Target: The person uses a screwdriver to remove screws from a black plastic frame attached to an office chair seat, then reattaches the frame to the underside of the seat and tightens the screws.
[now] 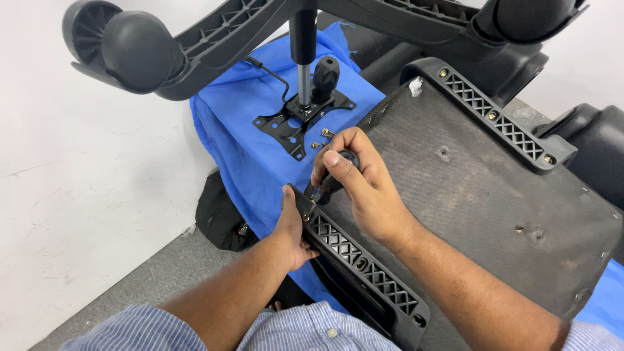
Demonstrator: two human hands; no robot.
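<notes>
— Nearest, what's each hand doing?
— Left hand (290, 227) clasps the near armrest bracket (364, 266) of the upturned seat (481, 195); right hand (354, 175) is closed around a screwdriver (328, 184) at the bracket's far-left end.
— Beyond?
— Chair base (214, 39), mounting plate (302, 117) on blue cloth (240, 149).

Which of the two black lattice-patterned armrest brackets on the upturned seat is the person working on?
The near black lattice bracket, along the seat edge closest to the person: the left hand steadies its end while the right hand holds a small tool there. The far bracket lies untouched.
</notes>
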